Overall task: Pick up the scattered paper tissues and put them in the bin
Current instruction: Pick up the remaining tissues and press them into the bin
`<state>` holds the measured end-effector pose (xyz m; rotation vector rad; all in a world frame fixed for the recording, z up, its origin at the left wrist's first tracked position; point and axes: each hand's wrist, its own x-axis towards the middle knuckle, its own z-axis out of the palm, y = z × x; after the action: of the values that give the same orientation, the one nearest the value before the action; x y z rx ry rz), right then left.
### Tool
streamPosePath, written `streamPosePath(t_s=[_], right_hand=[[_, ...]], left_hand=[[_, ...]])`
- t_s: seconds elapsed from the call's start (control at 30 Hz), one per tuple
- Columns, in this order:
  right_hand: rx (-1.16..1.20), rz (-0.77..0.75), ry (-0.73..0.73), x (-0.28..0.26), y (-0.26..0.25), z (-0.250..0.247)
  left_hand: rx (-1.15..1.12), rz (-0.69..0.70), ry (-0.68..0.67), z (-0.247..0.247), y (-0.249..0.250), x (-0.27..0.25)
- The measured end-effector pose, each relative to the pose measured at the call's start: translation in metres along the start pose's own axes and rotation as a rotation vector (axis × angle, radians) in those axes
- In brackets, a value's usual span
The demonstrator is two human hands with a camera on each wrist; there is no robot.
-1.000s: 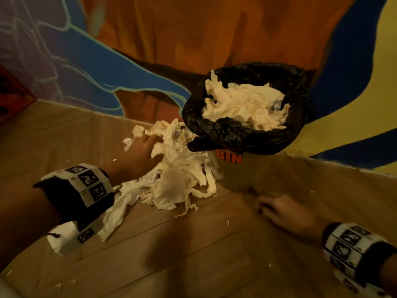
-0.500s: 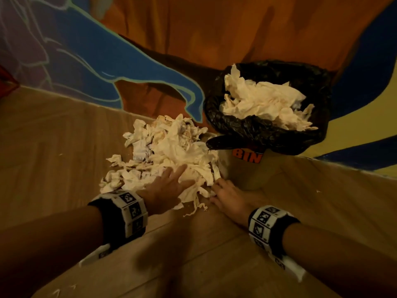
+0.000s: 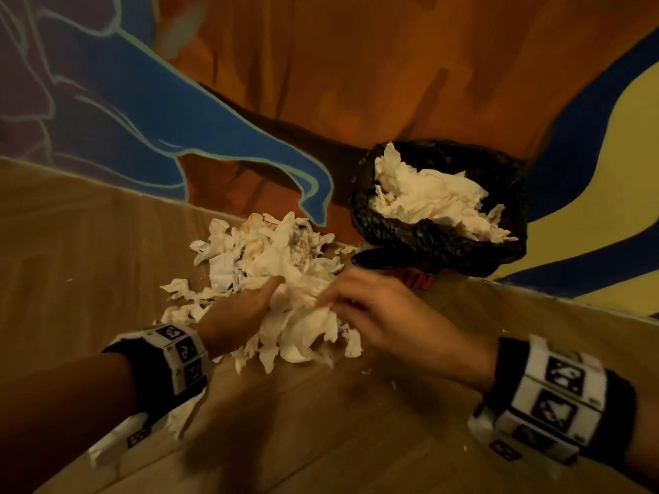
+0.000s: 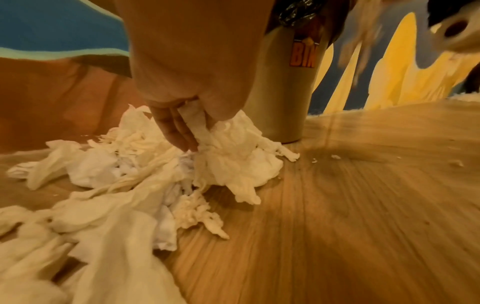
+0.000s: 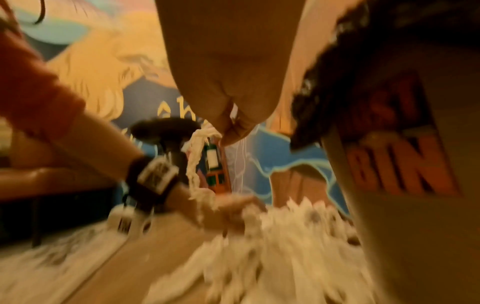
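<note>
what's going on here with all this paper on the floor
A person is clearing up paper tissues. Both hands are in the tissue pile on the wooden floor: the left hand grips a bunch, and the right hand pinches a strip. The bin beside the pile, lined with a black bag, is already heaped with tissues.

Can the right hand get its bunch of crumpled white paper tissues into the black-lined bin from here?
Probably yes. The right hand pinches tissues just in front of the bin, and nothing stands between them. The catch is that the bin is already heaped with tissues up to its rim, so more may spill out.
</note>
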<state>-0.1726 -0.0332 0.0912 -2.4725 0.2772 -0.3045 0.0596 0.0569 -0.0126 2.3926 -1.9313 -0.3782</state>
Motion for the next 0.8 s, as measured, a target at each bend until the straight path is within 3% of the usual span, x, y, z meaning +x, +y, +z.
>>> streamPosePath(t_s=[0.1, 0.2, 0.33, 0.43, 0.57, 0.6, 0.7, 0.8], right_hand=[[0.059, -0.062, 0.188, 0.022, -0.027, -0.038], [-0.05, -0.108, 0.371, 0.039, -0.035, -0.075], [-0.29, 0.049, 0.483, 0.048, -0.015, -0.121], [-0.411, 0.214, 0.393, 0.04, 0.014, -0.137], [-0.49, 0.536, -0.177, 0.033, 0.034, -0.121], [-0.453, 0.597, -0.246, 0.033, 0.033, -0.116], [-0.381, 0.605, -0.253, 0.038, 0.028, -0.115], [-0.453, 0.491, -0.094, 0.047, 0.022, -0.127]], left_hand=[[-0.061, -0.08, 0.033, -0.014, 0.0, -0.008], [-0.113, -0.11, 0.071, -0.026, 0.002, -0.012], [-0.087, -0.014, 0.184, -0.035, -0.005, -0.012], [-0.152, 0.074, 0.34, -0.041, -0.009, -0.017], [-0.217, 0.066, 0.458, -0.053, -0.007, -0.033], [-0.257, 0.044, 0.474, -0.056, -0.006, -0.037], [-0.337, -0.004, 0.524, -0.062, -0.006, -0.046], [-0.417, -0.096, 0.479, -0.069, -0.007, -0.052]])
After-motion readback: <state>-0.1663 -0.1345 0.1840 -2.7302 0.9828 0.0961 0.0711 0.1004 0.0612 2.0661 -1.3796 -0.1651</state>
